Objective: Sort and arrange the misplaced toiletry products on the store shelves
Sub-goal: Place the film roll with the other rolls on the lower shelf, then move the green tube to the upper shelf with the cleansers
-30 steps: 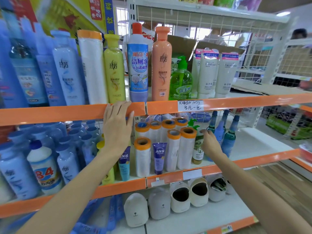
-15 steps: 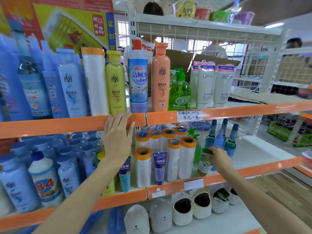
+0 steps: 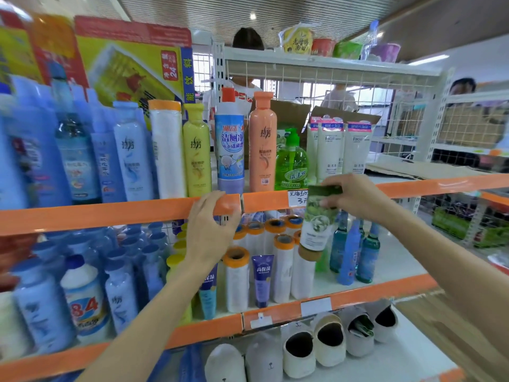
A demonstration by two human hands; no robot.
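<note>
Shelf front [image 3: 110,213]: right hand [image 3: 355,197] pinches green tube [image 3: 316,219].

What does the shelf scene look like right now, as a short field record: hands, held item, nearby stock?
left hand: rests on orange shelf edge
right hand: grips green tube, cap down, in front of the upper shelf edge
upper shelf nearby: white facial tubes, green pump bottle
middle shelf below tube: orange-capped white rolls

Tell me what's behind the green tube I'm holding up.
Behind the green tube in the right hand are the handwritten price label, partly covered, and orange-capped white rolls. Anything directly behind its body is hidden.
</note>
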